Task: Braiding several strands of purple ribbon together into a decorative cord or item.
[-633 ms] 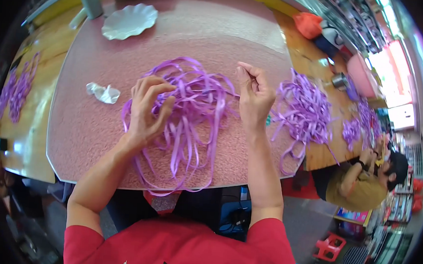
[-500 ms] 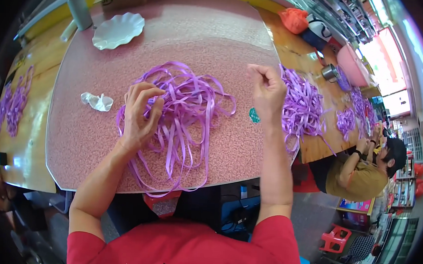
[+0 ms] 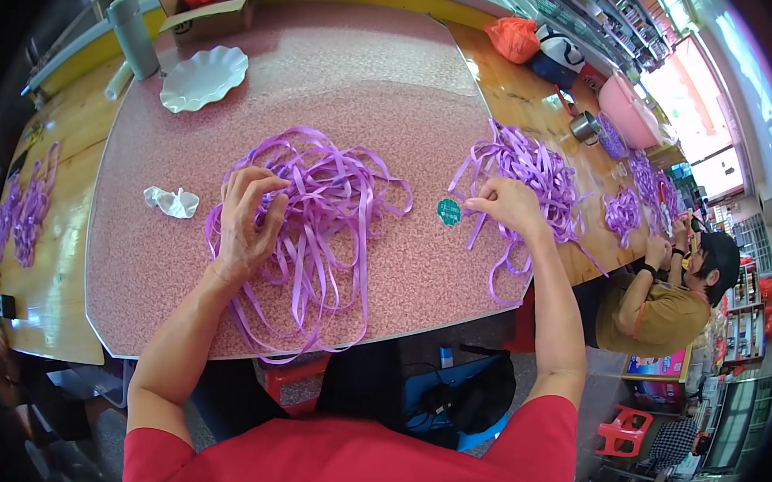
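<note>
A loose heap of purple ribbons spreads over the pink speckled table mat, its lower loops reaching the front edge. My left hand is curled at the heap's left side, thumb and fingers closed round ribbon strands. A second, denser pile of purple ribbons lies at the mat's right edge. At that pile's near left side, my right hand is closed in a pinch, with a ribbon strand at its fingertips. Just left of those fingertips is a round green sticker on the mat.
A crumpled white tissue lies left of the heap. Farther back stand a scalloped pale plate, a grey-green bottle and a cardboard box. More ribbon bundles hang at far left. At right, a co-worker sits handling ribbons.
My right hand has come down and turned leftward, from raised above the mat to the right pile's edge. My left hand stays at the heap. The view has shifted slightly.
</note>
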Action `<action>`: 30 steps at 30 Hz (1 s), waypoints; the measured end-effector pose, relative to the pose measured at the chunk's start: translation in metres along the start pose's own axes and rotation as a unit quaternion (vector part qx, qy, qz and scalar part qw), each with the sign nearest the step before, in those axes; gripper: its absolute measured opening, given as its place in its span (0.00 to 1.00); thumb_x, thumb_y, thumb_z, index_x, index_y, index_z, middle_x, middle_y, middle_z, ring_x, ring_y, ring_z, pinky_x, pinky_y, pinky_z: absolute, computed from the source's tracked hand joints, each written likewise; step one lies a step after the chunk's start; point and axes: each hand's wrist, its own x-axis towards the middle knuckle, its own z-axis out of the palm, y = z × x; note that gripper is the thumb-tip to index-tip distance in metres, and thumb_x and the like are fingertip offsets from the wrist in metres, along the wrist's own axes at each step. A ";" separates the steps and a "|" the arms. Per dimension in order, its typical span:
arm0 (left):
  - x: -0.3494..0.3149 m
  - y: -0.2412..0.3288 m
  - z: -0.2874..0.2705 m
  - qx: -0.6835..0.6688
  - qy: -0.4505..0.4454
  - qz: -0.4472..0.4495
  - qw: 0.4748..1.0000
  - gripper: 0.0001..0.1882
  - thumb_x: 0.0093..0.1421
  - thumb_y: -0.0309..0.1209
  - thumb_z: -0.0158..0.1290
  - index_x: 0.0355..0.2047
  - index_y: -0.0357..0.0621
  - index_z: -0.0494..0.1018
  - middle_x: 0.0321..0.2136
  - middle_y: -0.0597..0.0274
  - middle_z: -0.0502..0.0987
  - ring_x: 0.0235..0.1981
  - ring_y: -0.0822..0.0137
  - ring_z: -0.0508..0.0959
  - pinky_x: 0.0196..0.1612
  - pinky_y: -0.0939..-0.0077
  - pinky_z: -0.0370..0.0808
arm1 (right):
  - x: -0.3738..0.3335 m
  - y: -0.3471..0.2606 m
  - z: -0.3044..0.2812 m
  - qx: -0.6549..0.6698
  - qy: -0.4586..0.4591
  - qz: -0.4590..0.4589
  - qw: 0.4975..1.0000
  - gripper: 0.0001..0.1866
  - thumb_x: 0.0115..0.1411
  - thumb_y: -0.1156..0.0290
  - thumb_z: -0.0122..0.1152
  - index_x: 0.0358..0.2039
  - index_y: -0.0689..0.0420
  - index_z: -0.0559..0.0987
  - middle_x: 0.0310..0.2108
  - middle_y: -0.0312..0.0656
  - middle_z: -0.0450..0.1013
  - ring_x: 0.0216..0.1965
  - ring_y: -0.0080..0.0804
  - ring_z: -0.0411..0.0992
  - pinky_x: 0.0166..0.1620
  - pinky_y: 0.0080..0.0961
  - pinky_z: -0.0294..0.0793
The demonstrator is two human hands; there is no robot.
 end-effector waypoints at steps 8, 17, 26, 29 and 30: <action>-0.002 0.003 0.000 -0.001 -0.013 0.016 1.000 0.10 0.55 0.25 0.55 0.39 0.42 0.72 0.37 0.53 0.72 0.41 0.55 0.71 0.46 0.62 0.67 | 0.007 0.003 -0.037 0.310 0.076 -0.105 0.942 0.11 0.59 0.65 0.61 0.29 0.60 0.80 0.27 0.38 0.77 0.31 0.24 0.75 0.36 0.25 0.72; -0.001 0.004 0.003 -0.009 -0.012 0.022 1.000 0.10 0.55 0.25 0.55 0.38 0.41 0.73 0.37 0.53 0.71 0.40 0.54 0.71 0.46 0.62 0.67 | 0.004 -0.025 -0.154 0.629 0.173 -0.174 0.738 0.10 0.66 0.67 0.54 0.38 0.59 0.77 0.30 0.37 0.75 0.24 0.15 0.67 0.28 0.15 0.66; -0.008 -0.006 -0.001 -0.099 0.001 0.007 0.995 0.32 0.57 0.31 0.57 0.61 0.40 0.58 0.55 0.44 0.63 0.57 0.49 0.65 0.60 0.57 0.64 | -0.008 -0.144 -0.089 0.451 0.006 -0.215 0.866 0.06 0.62 0.69 0.58 0.34 0.58 0.79 0.24 0.29 0.72 0.22 0.10 0.63 0.24 0.11 0.61; 0.007 0.010 0.000 -0.111 0.005 0.065 0.992 0.34 0.60 0.35 0.56 0.63 0.40 0.55 0.56 0.47 0.64 0.60 0.51 0.62 0.63 0.59 0.59 | 0.002 -0.174 -0.032 0.457 -0.132 -0.233 0.848 0.06 0.61 0.72 0.59 0.35 0.60 0.80 0.25 0.28 0.72 0.27 0.12 0.66 0.29 0.12 0.65; 0.000 0.005 0.000 -0.160 -0.001 0.045 0.986 0.33 0.61 0.35 0.54 0.64 0.41 0.54 0.55 0.48 0.65 0.60 0.53 0.63 0.63 0.59 0.59 | 0.002 -0.189 -0.017 0.438 -0.142 -0.253 0.851 0.06 0.61 0.73 0.60 0.35 0.61 0.80 0.26 0.28 0.72 0.27 0.12 0.66 0.29 0.13 0.65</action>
